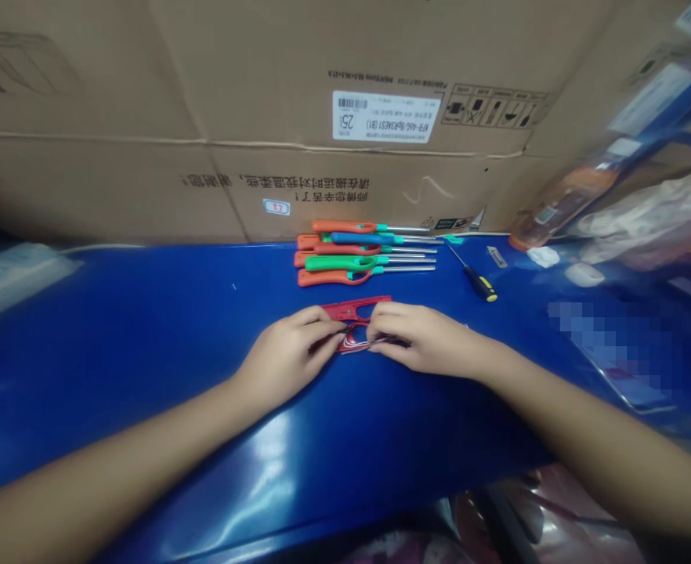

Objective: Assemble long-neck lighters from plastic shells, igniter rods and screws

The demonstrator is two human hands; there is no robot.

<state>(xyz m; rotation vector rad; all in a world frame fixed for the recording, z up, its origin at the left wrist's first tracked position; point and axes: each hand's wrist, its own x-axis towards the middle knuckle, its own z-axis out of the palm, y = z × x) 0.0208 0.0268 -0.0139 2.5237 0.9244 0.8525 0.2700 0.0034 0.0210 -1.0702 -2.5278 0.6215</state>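
On the blue table (146, 329) lies a red plastic lighter shell (354, 311), flat and open side up. My left hand (287, 356) pinches its left part, fingers closed on it. My right hand (421, 337) grips its right end, where a thin metal piece shows under the fingers. Behind them lies a stack of several finished long-nosed lighters (357, 254) in orange, blue and green, metal tubes pointing right.
A yellow-and-black screwdriver (475, 280) lies to the right of the stack. Big cardboard boxes (322, 117) wall off the back. Plastic bags and small white parts (584, 272) sit at the right. The table's front edge runs close below my forearms.
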